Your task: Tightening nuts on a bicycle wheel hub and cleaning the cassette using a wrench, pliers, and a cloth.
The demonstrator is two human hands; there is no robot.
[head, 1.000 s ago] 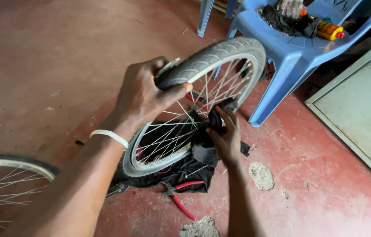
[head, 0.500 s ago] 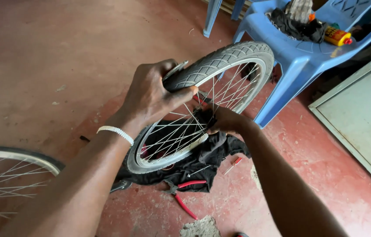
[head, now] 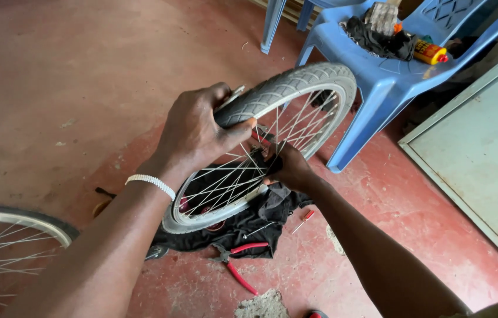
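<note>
Red-handled pliers (head: 238,262) lie near on the floor. Left hand (head: 199,132) clamps the grey tyre (head: 287,88) at the wheel's top, wheel leaning away towards the far blue chair (head: 378,76); right hand (head: 290,168) pinches at the hub, just right and below.

Layout: wheel (head: 261,147) stands on cloth (head: 249,227), centre; my L hand (head: 196,132) on tyre top, R hand (head: 290,168) at hub; pliers (head: 238,265) in front; chair (head: 378,76) behind-right; 2nd wheel (head: 7,247) far left.
</note>
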